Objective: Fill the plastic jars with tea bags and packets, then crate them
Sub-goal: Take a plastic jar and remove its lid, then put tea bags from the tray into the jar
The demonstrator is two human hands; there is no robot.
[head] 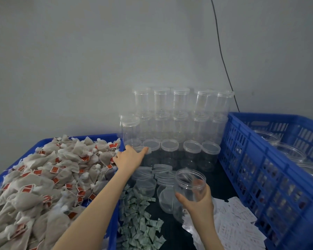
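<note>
The right hand (197,199) grips an open, empty jar (190,184) upright near the middle, while the left hand (129,157), fingers straight, touches a capped jar (143,150) farther off, just right of the tea bags (43,177).

Left: a tray (90,137) holding a heap of tea bags (43,177).
Right: a crate (257,170) with jars (289,152) standing in it.
Centre back: stacked lidded jars (179,112) against the wall (98,51), between tray and crate.
Centre front: loose lids (161,168), then small packets (141,222) beside the tray.
Front right: paper sachets (233,219) beside the crate.
Wall: a cable (222,56) runs down behind the crate.
</note>
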